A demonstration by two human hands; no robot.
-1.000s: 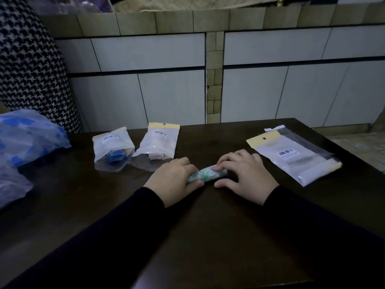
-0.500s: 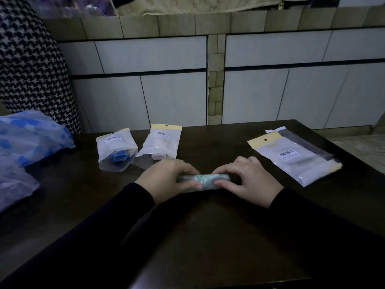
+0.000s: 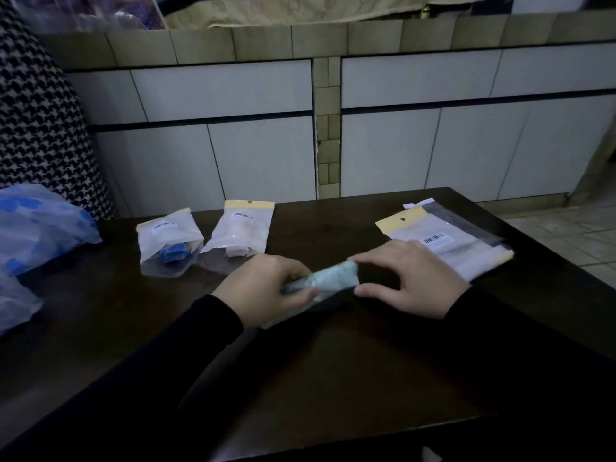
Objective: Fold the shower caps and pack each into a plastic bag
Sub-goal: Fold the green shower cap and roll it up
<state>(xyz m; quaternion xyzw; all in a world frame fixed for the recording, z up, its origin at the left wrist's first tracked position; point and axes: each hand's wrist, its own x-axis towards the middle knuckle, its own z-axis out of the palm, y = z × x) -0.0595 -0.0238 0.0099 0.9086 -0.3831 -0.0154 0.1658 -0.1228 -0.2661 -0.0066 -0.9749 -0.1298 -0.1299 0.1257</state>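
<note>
A folded green-patterned shower cap forms a narrow roll just above the dark table. My left hand grips its left end, fingers curled around it. My right hand pinches the right end between thumb and fingertips. Two packed plastic bags lie behind: one with a blue cap, one with a pale pink cap. A stack of empty plastic bags with yellow headers lies at the right, partly behind my right hand.
Loose blue-spotted shower caps are heaped at the table's left edge. A houndstooth fabric hangs at the far left. White tiled cabinet fronts run behind the table. The table's right edge drops to a tiled floor.
The roll has been lifted and tilted, its right end now higher. My left hand closed tighter around the left end; my right hand shifted right and opened into a pinch.
</note>
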